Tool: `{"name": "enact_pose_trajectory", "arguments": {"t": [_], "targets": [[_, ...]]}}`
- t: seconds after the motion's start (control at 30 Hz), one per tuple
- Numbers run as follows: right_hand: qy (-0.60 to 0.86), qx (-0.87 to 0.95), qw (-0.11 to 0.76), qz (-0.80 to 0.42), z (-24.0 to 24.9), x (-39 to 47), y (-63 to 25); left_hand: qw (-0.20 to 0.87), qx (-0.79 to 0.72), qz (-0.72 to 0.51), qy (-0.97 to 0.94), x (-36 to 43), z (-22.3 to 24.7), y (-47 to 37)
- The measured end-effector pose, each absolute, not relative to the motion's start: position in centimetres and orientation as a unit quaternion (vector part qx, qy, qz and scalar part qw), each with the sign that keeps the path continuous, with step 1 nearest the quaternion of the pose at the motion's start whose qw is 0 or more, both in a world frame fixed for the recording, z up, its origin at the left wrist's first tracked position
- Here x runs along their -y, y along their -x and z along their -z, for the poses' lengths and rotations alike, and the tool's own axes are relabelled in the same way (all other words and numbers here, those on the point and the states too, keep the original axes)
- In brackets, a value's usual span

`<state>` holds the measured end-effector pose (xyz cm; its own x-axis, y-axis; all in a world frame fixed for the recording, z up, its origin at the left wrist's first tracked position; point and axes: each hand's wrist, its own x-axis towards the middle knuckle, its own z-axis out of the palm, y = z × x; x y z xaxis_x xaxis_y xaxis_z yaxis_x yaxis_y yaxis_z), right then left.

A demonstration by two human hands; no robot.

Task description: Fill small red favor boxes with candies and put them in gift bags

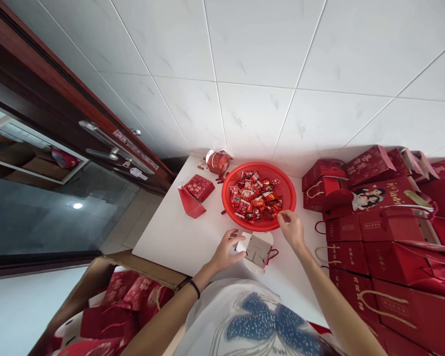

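My left hand (225, 253) is beside a small open gift box (257, 248) with a grey-white inside, a white flap and a red cord. Its thumb and fingers are apart at the box's left flap; I cannot tell whether they touch it. My right hand (291, 228) is at the front right rim of a red plastic basket (289, 190), its fingers curled together. Whatever they may hold is hidden. Red-wrapped candies (257, 195) are heaped in the basket.
On the white table (166, 232) lie a red box with its lid up (198, 190) and a red-and-white container (217, 162). Red gift boxes (383, 232) are stacked along the right. A cardboard carton (148, 264) of red packaging stands at lower left, near a dark door (59, 94).
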<state>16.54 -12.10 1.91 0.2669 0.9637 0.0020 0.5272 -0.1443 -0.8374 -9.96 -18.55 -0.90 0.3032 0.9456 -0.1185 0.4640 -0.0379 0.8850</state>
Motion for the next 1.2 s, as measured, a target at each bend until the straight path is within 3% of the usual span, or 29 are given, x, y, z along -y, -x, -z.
{"name": "enact_pose_trajectory", "arguments": {"t": [0.13,0.27,0.53,0.7,0.93,1.07,1.2], "targets": [[0.686,0.554,0.362,-0.303,-1.5,6.0,-16.7,0.410,-0.540,-0.345,-0.649,16.2,-0.3,10.3],[0.695,0.582,0.282,-0.315,-0.8,0.0,-15.6,0.392,-0.538,-0.384,-0.640,13.5,-1.0,9.7],[0.675,0.598,0.220,-0.370,1.3,-5.4,-14.5,0.353,-0.538,-0.372,-0.669,10.5,-1.4,8.8],[0.650,0.571,0.196,-0.462,3.1,-5.8,-14.9,0.355,-0.557,-0.287,-0.694,8.8,-1.2,7.5],[0.598,0.572,0.161,-0.537,2.7,-4.5,-16.4,0.376,-0.549,-0.054,-0.744,6.4,-1.5,4.9],[0.604,0.598,0.157,-0.502,1.6,-4.6,-17.6,0.383,-0.546,0.039,-0.744,5.6,-1.2,3.8],[0.642,0.622,0.179,-0.412,0.2,-5.5,-19.2,0.387,-0.558,0.050,-0.733,5.3,-0.4,3.2]]}}
